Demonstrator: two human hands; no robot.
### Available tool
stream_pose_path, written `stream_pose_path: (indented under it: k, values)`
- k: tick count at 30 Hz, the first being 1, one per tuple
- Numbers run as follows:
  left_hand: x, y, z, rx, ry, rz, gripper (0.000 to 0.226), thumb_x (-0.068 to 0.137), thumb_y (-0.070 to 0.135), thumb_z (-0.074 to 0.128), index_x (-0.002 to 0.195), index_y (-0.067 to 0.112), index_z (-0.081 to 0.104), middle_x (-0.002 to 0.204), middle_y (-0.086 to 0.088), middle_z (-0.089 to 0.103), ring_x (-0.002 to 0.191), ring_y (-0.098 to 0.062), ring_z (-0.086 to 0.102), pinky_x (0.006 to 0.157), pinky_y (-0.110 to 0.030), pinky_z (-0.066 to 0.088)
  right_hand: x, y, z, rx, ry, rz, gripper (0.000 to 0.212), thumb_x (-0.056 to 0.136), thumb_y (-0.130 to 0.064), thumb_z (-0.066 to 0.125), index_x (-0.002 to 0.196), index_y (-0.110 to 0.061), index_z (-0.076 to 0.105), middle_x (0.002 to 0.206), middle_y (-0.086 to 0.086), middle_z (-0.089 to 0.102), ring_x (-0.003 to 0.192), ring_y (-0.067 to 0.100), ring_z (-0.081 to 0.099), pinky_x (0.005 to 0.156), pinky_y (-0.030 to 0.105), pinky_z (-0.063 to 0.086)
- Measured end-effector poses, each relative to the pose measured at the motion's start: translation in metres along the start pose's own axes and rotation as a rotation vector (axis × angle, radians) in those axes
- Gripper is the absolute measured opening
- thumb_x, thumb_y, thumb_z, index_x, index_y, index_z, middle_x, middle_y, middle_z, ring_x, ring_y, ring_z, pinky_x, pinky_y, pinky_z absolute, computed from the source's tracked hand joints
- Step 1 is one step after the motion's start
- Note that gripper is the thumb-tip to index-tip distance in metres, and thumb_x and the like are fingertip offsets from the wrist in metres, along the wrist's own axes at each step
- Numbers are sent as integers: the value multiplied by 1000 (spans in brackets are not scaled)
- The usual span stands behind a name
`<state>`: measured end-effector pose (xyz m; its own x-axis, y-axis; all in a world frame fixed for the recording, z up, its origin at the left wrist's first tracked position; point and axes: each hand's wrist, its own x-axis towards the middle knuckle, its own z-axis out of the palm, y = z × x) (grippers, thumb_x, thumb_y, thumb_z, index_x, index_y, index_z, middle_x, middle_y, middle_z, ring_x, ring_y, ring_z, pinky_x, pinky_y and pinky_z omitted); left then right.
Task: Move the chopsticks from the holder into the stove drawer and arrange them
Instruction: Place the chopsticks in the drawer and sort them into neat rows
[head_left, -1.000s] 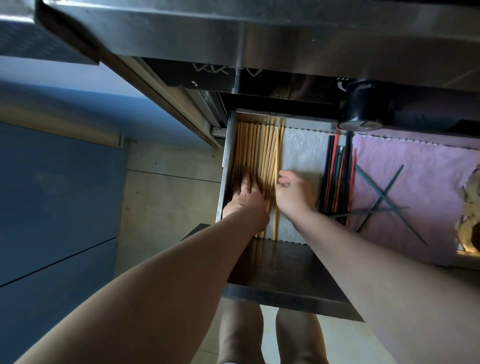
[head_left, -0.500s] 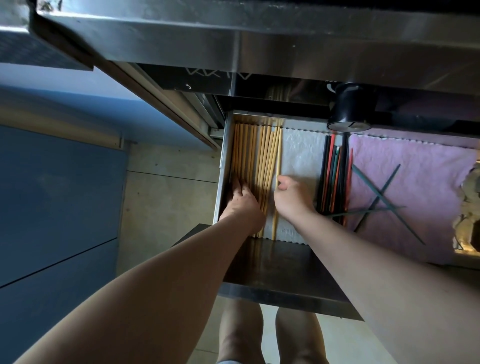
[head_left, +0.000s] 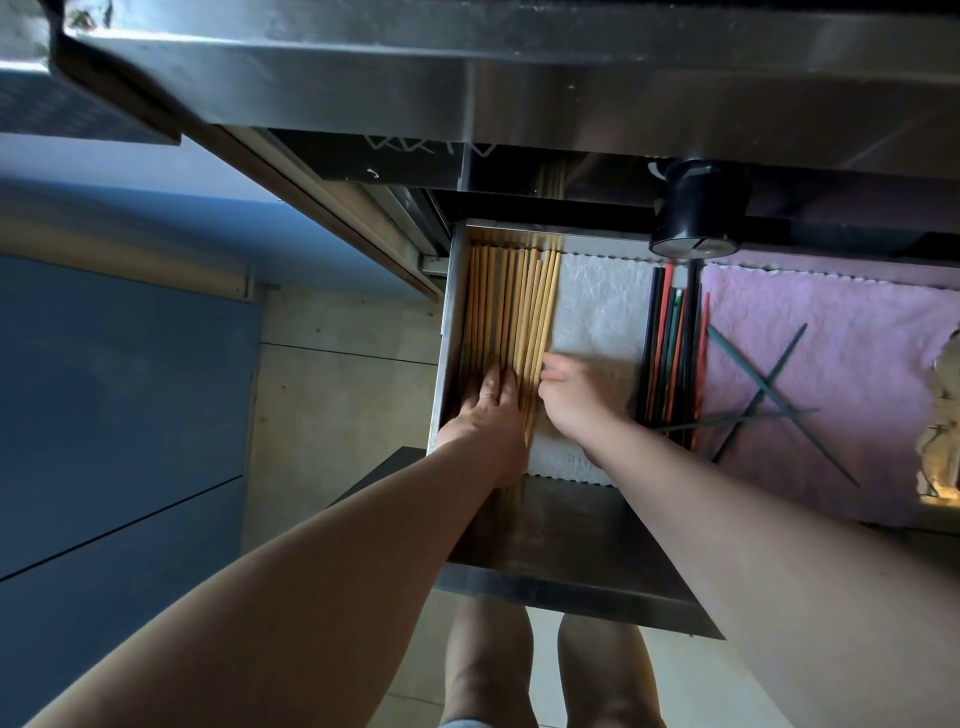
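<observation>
The steel stove drawer (head_left: 444, 332) stands pulled out below the stove front. Several bamboo chopsticks (head_left: 511, 306) lie side by side along its left wall, on a white liner (head_left: 602, 312). My left hand (head_left: 488, 415) rests flat on their near ends, fingers spread. My right hand (head_left: 571, 397), fingers curled and a little blurred, touches the right edge of the bamboo row. Red, green and black chopsticks (head_left: 670, 343) lie in a bundle at the liner's right side. Several dark green chopsticks (head_left: 763, 395) lie crossed on a pink cloth (head_left: 831, 322).
A black round knob (head_left: 698, 213) sticks out of the stove front above the drawer. The drawer's dark front panel (head_left: 561, 540) is near my forearms. A blue cabinet (head_left: 119, 395) stands left. A pale shiny object (head_left: 943, 415) sits at the far right.
The loose bamboo chopsticks at the row's right edge have been pushed left into the row. My right hand moved slightly forward along it. My left hand stayed on the near ends.
</observation>
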<state>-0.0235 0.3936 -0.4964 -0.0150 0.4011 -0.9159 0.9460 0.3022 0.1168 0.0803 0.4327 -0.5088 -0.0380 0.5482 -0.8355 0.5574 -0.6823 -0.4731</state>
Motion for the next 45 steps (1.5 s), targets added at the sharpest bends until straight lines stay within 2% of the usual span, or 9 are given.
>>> stream_pose_path:
  k: [4, 12, 18, 22, 26, 29, 34, 38, 45]
  values:
    - [-2, 0, -2, 20, 29, 13, 93, 92, 8, 48, 150, 20, -22, 155, 4, -36, 149, -29, -3, 116, -46, 19, 4, 0, 4, 7, 29, -3, 46, 92, -4, 45, 136, -14, 51, 135, 5, 57, 117, 22, 55, 88, 27, 42]
    - [-5, 4, -2, 127, 72, 64, 91, 91, 5, 42, 150, 24, -25, 152, 7, -41, 149, -26, -9, 114, -48, 26, 1, -2, 4, 39, 87, 6, 37, 92, -3, 43, 125, -8, 58, 126, 12, 62, 115, 28, 57, 93, 36, 44]
    - [1, 2, 3, 189, 65, 31, 90, 93, 10, 43, 150, 23, -25, 151, 6, -41, 148, -22, -15, 113, -50, 27, 3, 2, -2, 4, 70, -16, 49, 94, -7, 43, 141, -19, 45, 142, 1, 52, 88, 11, 58, 79, 27, 43]
    - [0, 1, 4, 199, 140, 53, 91, 92, 9, 44, 149, 22, -25, 151, 6, -42, 147, -19, -18, 113, -47, 27, -2, 1, -5, -17, 62, -32, 50, 94, -10, 43, 143, -22, 44, 144, -1, 50, 113, 19, 58, 85, 29, 49]
    - [1, 5, -1, 185, 66, -8, 90, 94, 18, 48, 150, 15, -23, 154, 1, -37, 149, -25, -7, 112, -48, 27, -3, 0, -6, -22, 55, -29, 49, 95, -12, 43, 142, -24, 45, 146, -4, 47, 77, 5, 55, 53, 14, 39]
    - [1, 13, -5, 128, 26, -86, 92, 93, 22, 51, 150, 8, -20, 156, -5, -34, 149, -29, 0, 110, -49, 29, -3, 3, -7, 14, 49, -17, 49, 95, -10, 43, 141, -25, 46, 146, -4, 48, 69, -3, 47, 54, 12, 37]
    - [-3, 5, -2, 196, 117, 30, 91, 93, 13, 48, 150, 15, -22, 152, 1, -42, 149, -25, -5, 112, -46, 27, -5, -2, -6, 15, 50, -15, 50, 93, -11, 44, 141, -25, 47, 145, -3, 49, 88, 10, 58, 57, 17, 40]
    - [-3, 2, 2, 239, 145, 128, 89, 92, 7, 42, 149, 20, -26, 149, 6, -45, 148, -21, -16, 114, -45, 22, -8, -4, -6, 16, 51, -7, 49, 92, -11, 44, 138, -27, 51, 141, -2, 54, 119, 21, 56, 85, 24, 42]
    - [0, 1, 3, 249, 193, 91, 93, 91, 11, 48, 150, 19, -23, 152, 4, -42, 148, -21, -12, 113, -43, 24, -7, -3, -9, 27, 116, 4, 48, 93, -9, 42, 137, -25, 52, 139, 0, 55, 112, 19, 58, 73, 21, 39]
